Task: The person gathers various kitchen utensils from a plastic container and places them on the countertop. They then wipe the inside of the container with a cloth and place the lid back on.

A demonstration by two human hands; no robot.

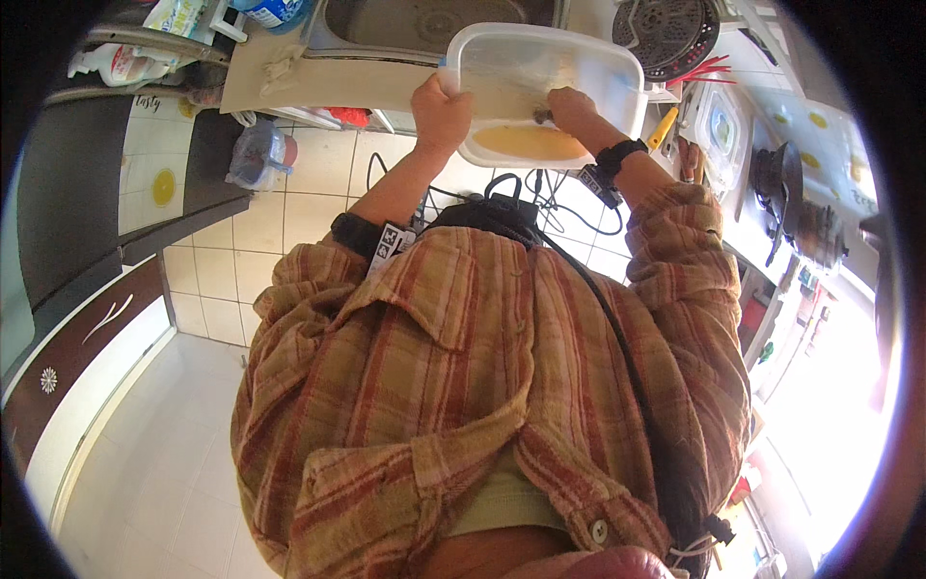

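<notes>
A translucent white plastic tub (535,36) is tilted in front of me, near the edge of the sink counter. Yellowish liquid (532,142) pools along its side closest to me. My left hand (441,116) grips the tub's left rim. Inside the tub is my right hand (573,112), its fingers closed around a small dark scrubber (542,116), possibly steel wool. Most of that scrubber is hidden by the fingers.
A stainless steel sink (434,22) lies beyond the tub. To the right are a perforated dark metal strainer (665,36), a yellow handle (663,129) and a clear plastic container (720,123). A bag-lined bin (257,155) stands left; black cables (557,203) hang below the tub.
</notes>
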